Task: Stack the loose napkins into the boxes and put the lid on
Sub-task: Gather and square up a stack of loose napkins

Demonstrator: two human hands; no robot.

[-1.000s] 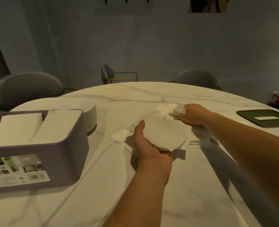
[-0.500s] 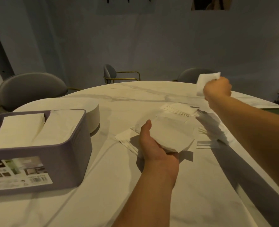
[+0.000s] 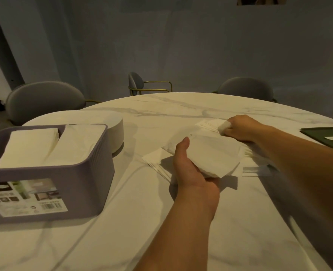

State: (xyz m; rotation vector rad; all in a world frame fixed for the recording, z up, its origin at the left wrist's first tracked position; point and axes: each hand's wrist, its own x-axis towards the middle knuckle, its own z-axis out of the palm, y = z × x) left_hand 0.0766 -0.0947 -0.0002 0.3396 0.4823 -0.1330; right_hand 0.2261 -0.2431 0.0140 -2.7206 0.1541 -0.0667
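A purple ribbed box (image 3: 79, 184) stands at the left with two stacks of white napkins (image 3: 30, 147) inside it. My left hand (image 3: 189, 169) holds a stack of napkins (image 3: 214, 155) just above the table's middle, thumb on top. Loose napkins (image 3: 155, 161) lie fanned on the table beneath and around it. My right hand (image 3: 241, 128) is down at the far pile of napkins (image 3: 206, 125) and pinches a napkin (image 3: 224, 126) from it. A dark green lid (image 3: 327, 136) with a white slot lies at the right edge.
A white round box (image 3: 114, 132) sits behind the purple box. The marble table (image 3: 181, 231) is round, its far edge close behind the piles. Grey chairs (image 3: 44, 100) stand around the far side.
My right hand, raised with a napkin half a second ago, has come back down to the far pile and pinches a napkin there. My left hand stays put with its stack.
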